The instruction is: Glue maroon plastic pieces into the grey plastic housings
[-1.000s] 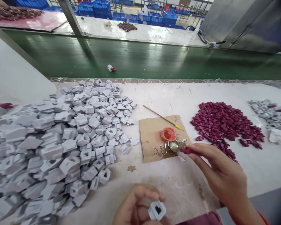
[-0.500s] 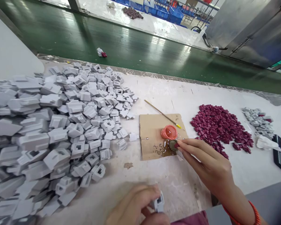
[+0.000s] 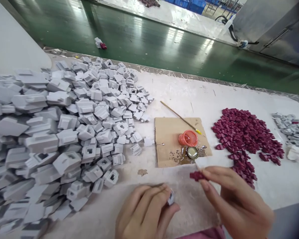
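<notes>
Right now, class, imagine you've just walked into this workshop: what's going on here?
A person holds a small grey plastic part in the left hand and pinches a dark red piece in the right hand. Just beyond lies a cardboard sheet bearing a pink cap and a metal cap in amber liquid. A heap of grey parts lies left, dark red pieces right.

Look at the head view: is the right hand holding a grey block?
No, the right hand pinches a small dark red piece between its fingers.
</notes>
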Action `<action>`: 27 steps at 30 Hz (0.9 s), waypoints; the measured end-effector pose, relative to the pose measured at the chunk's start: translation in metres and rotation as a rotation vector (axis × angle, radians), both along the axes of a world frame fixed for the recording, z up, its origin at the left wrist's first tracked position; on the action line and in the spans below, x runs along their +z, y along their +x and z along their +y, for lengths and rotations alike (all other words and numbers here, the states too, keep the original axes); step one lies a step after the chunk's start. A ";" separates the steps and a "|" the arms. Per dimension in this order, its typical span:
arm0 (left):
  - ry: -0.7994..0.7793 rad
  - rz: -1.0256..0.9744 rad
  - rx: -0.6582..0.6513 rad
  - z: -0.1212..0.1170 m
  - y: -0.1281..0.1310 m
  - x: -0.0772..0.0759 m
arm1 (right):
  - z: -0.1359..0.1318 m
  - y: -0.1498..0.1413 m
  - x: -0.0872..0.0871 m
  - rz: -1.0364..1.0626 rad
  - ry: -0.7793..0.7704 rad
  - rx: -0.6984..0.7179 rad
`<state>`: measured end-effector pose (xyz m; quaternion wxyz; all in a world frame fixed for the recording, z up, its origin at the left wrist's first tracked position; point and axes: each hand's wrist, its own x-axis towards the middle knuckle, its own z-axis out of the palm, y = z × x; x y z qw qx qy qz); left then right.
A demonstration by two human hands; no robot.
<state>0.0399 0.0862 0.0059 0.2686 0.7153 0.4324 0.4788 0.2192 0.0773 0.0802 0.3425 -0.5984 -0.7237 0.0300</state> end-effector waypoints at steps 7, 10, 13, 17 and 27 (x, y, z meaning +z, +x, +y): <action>-0.012 -0.021 -0.042 0.001 -0.002 -0.003 | -0.016 -0.026 -0.016 0.197 -0.070 0.070; -0.009 -0.019 -0.057 0.001 -0.003 -0.002 | -0.012 -0.027 -0.017 0.184 -0.087 0.101; -0.020 -0.027 -0.055 0.000 -0.003 -0.002 | -0.009 -0.028 -0.015 0.169 -0.117 0.128; -0.061 -0.060 -0.044 -0.001 -0.003 -0.003 | -0.008 -0.029 -0.012 0.094 -0.142 0.176; 0.033 0.114 -0.119 0.007 -0.011 -0.001 | -0.008 -0.027 -0.012 0.083 -0.179 0.317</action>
